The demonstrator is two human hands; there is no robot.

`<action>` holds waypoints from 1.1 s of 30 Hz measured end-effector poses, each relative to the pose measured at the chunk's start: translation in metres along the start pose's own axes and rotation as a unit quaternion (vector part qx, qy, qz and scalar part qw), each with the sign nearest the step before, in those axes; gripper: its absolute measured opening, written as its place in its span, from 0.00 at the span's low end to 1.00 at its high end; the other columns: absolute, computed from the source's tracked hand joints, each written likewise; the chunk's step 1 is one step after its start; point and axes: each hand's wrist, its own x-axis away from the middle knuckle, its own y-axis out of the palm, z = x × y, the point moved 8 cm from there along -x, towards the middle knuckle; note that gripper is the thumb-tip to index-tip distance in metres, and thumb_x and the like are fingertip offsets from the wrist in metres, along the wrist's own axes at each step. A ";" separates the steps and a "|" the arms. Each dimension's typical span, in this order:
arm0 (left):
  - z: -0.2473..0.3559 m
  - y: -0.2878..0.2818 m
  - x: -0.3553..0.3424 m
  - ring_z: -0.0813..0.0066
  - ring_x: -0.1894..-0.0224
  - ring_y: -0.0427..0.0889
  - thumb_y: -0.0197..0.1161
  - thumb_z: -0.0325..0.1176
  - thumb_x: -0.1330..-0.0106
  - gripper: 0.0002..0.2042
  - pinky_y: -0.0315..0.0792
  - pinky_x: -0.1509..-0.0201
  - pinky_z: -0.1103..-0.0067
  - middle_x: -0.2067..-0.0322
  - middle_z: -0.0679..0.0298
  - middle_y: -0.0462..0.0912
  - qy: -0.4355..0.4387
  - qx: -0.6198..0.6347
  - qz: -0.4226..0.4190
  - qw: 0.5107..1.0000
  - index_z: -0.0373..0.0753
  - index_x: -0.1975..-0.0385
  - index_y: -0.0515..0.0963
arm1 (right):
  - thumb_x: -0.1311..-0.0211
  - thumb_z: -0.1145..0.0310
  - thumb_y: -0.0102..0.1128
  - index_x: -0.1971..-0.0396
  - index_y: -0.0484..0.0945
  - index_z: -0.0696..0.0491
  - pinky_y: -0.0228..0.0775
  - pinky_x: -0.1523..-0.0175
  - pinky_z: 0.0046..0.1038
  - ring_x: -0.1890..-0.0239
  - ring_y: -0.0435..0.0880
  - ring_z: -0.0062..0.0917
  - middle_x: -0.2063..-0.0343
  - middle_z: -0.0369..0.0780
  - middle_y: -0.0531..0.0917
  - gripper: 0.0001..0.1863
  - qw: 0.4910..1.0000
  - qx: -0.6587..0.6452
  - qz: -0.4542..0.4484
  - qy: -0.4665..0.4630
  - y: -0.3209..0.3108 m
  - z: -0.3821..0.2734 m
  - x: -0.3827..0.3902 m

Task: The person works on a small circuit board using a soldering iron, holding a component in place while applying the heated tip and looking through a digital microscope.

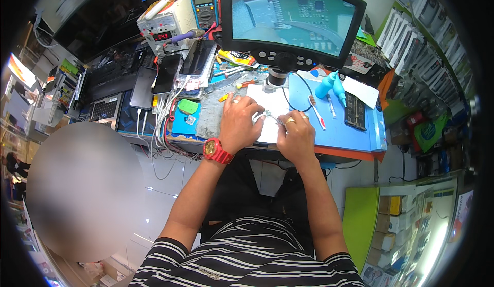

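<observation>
Both hands work at the bench's front edge, on the white pad (272, 113) under the microscope lens (276, 77). Left hand (238, 124), ring on a finger and red watch (216, 151) on the wrist, is curled down on the pad, fingertips pinching or pressing a small metallic part (268, 115); too small to tell which. Right hand (296, 135) is closed around what looks like thin tweezers (280, 122), tip aimed at the same part. The part sits between the two hands, mid-pad, near the front edge. The monitor (293, 14) above shows a green circuit board magnified.

Risks, as judgement: the part is tiny, so a slip of the tweezers could flick it off the pad toward the front edge and floor. Too much squeeze could bend it. The toothbrush (316, 112) and blue blower (332, 86) lie just right on the blue mat (355, 132); a right elbow swing could knock them. Cables (162, 114) hang tangled at the left edge, well apart.
</observation>
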 end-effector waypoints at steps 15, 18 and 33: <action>-0.020 0.032 -0.003 0.54 0.52 0.86 0.71 0.33 0.49 0.04 0.50 0.12 0.39 0.69 0.58 0.84 0.012 0.023 0.099 0.995 0.44 0.76 0.91 | 0.25 0.76 0.68 0.51 0.86 0.64 0.79 0.46 0.45 0.52 0.87 0.46 0.57 0.50 0.88 0.09 0.999 -0.042 0.013 0.031 0.017 0.051 0.008; -0.018 0.035 0.002 0.54 0.54 0.87 0.71 0.34 0.49 0.05 0.49 0.12 0.38 0.71 0.58 0.84 0.005 0.001 0.097 0.995 0.43 0.76 0.92 | 0.24 0.75 0.68 0.50 0.86 0.65 0.80 0.46 0.43 0.51 0.88 0.44 0.55 0.49 0.88 0.10 1.000 -0.019 0.013 0.003 0.022 0.051 0.012; -0.016 0.024 0.009 0.58 0.53 0.87 0.75 0.38 0.41 0.08 0.48 0.12 0.38 0.68 0.61 0.83 0.012 -0.024 0.104 0.994 0.42 0.67 0.89 | 0.23 0.74 0.68 0.48 0.86 0.65 0.80 0.43 0.40 0.50 0.88 0.42 0.53 0.47 0.89 0.11 0.996 -0.076 0.003 0.041 0.025 0.061 0.014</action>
